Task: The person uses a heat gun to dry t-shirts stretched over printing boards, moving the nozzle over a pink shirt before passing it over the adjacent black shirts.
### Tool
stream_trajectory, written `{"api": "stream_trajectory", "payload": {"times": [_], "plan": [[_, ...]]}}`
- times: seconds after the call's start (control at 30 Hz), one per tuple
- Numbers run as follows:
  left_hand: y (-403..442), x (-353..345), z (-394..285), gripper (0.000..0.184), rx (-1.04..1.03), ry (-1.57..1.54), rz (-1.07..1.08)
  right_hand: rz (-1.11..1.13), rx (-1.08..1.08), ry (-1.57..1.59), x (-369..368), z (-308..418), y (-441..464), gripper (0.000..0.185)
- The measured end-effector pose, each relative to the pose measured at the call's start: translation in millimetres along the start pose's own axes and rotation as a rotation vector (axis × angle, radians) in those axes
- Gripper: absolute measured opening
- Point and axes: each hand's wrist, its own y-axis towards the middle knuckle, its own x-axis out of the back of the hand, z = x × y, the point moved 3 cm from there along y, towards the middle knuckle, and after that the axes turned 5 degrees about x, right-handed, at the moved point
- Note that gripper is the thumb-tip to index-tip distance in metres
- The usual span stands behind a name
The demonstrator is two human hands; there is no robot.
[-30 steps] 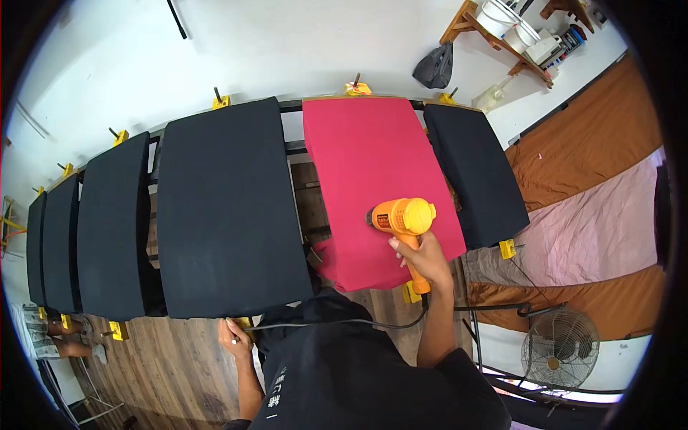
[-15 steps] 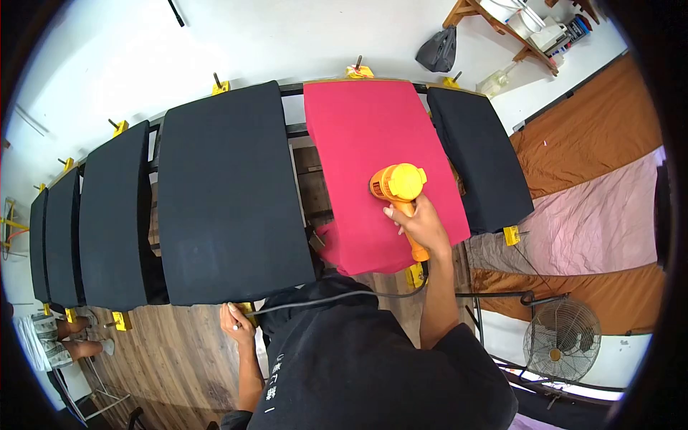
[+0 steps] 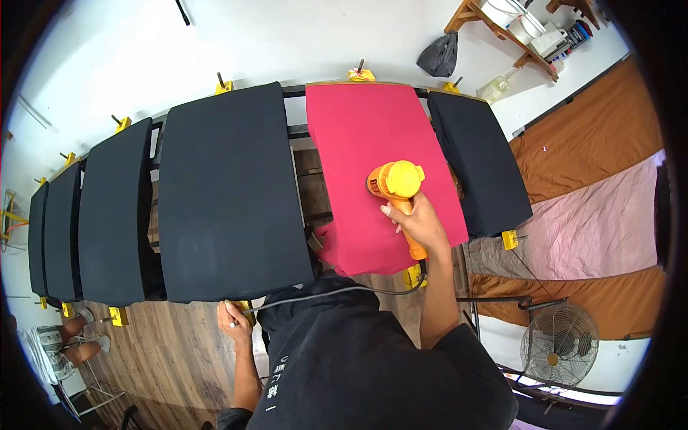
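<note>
- The right hand [image 3: 426, 223] is closed around the handle of a yellow heat gun [image 3: 401, 179], with the thumb lying along its left side.
- The heat gun is over the red panel [image 3: 373, 129], near its middle, and its front is turned towards the wide black panel [image 3: 229, 193]; if it touches the cloth, I cannot tell.
- A dark cord [image 3: 337, 292] leaves the handle's lower end and passes in front of the person's black shirt [image 3: 380, 358].
- The left hand [image 3: 234, 321] is below the wide black panel's near edge, its fingers curled around the cord; a small pale thing shows there, too small for me to name.
- At the red panel's right side stands a narrower black panel [image 3: 484, 165].
- Farther right, I see a wire fan [image 3: 560, 344] near the brown and pink cloth [image 3: 580, 233].
</note>
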Motion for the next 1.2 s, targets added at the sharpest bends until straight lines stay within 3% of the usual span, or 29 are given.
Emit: {"api": "stream_trajectory", "payload": {"times": [0.13,0.23,0.33,0.53,0.63,0.73,0.87,0.97,1.07,1.2], "plan": [[0.5,-0.1,3.2,0.031,0.008,0.001,0.036,0.090,-0.052,0.072,3.0,0.2,-4.3,0.050],[-1.7,0.6,2.6,0.031,0.012,-0.003,0.024,-0.024,0.009,-0.005,0.3,-1.3,-7.6,0.050],[1.9,-0.6,-0.7,0.029,0.003,-0.007,0.011,0.069,-0.059,-0.006,3.2,3.5,-11.3,0.051],[4.6,-1.0,-0.1,0.029,-0.039,0.060,0.044,-0.023,0.036,-0.069,-1.2,6.6,-23.1,0.050],[4.9,-1.4,1.9,0.030,-0.044,0.067,0.073,0.032,-0.057,0.029,-3.2,4.7,-30.1,0.050],[7.0,-0.8,-4.9,0.031,-0.040,0.044,0.087,-0.048,0.019,-0.121,-5.3,5.5,-37.3,0.050],[5.9,-1.9,1.0,0.032,-0.033,0.038,0.081,0.017,-0.086,-0.026,-3.7,1.5,-48.0,0.051],[7.5,-0.9,-6.6,0.033,-0.041,0.050,0.080,-0.036,-0.012,-0.177,-4.1,14.2,-57.1,0.038],[8.4,0.2,-8.2,0.032,-0.041,0.049,0.078,-0.008,-0.052,-0.107,0.2,-9.8,-63.7,0.048],[6.7,1.0,-4.7,0.029,-0.021,0.054,0.092,-0.005,-0.044,-0.162,-0.7,-5.1,-75.8,0.047]]}}
